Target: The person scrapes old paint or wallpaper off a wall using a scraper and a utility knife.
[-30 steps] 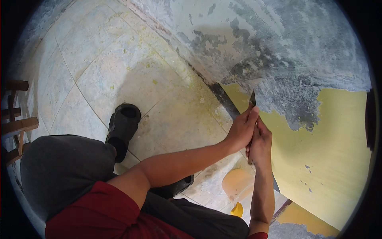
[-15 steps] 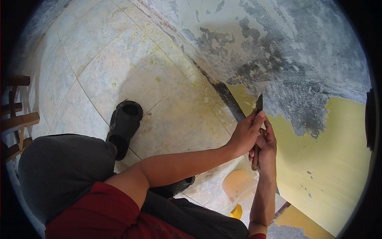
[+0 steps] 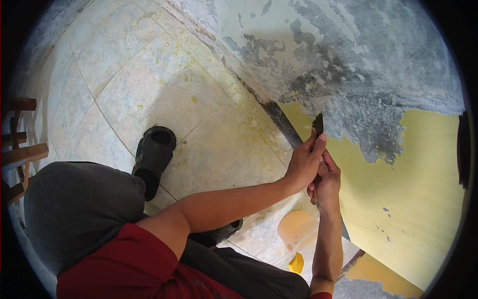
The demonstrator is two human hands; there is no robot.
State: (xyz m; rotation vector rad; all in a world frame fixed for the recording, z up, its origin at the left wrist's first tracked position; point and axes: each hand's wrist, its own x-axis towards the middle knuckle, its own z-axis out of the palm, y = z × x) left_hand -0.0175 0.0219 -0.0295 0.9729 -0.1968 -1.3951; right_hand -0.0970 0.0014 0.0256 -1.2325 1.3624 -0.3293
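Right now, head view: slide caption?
Left hand and right hand grip a dark-bladed flat scraper at a patchy yellow-and-grey wall.

The floor is laid with large, pale cream, faintly marbled tiles, with thin darker joints running between them. Small yellow-green flakes lie scattered over it, thickest along the floor's right-hand border and sparser toward the middle, where a few larger ones lie apart. A chunky black clog stands on the tiles, a second black shoe shows only in part farther right, and beyond it sits a rounded, peach-coloured vessel with a small, bright yellow piece near it.
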